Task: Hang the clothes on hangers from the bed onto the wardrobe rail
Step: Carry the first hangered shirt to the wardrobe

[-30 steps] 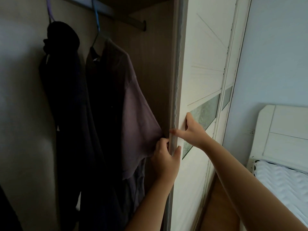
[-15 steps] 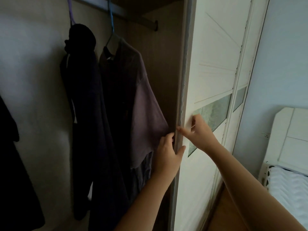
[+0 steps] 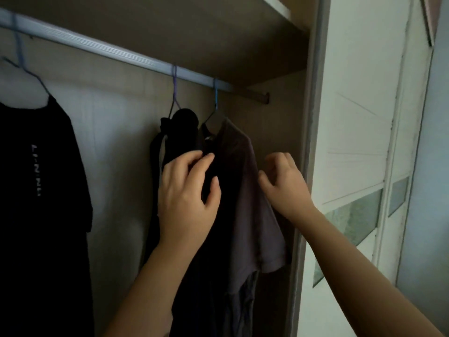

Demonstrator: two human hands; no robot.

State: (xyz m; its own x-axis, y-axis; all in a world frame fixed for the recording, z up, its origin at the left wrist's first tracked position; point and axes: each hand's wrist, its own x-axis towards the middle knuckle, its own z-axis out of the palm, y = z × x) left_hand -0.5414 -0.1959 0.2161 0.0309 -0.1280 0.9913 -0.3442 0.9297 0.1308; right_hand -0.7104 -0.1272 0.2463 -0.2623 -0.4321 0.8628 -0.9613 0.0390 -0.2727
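Observation:
A silver wardrobe rail [image 3: 121, 53] runs across the top of the open wardrobe. At its right end a purple-grey shirt [image 3: 245, 190] hangs on a blue hanger [image 3: 215, 103]. Just left of it a dark garment [image 3: 181, 125] hangs on a purple hanger [image 3: 174, 93]. My left hand [image 3: 187, 190] rests on the dark cloth between the two, thumb and fingers pinching a fold. My right hand [image 3: 281, 183] touches the shirt's right shoulder edge, fingers loosely curled and apart. A black T-shirt [image 3: 36, 171] with white lettering hangs far left.
The white sliding door [image 3: 352, 142] with a grey glass strip stands right beside my right hand, its edge close to the shirt sleeve. A shelf [image 3: 267, 10] sits above the rail. Bare rail shows between the black T-shirt and the purple hanger.
Both hands have left the sliding door's edge and moved up and left onto the hanging clothes. The view has tilted up and left, and the bed is out of sight.

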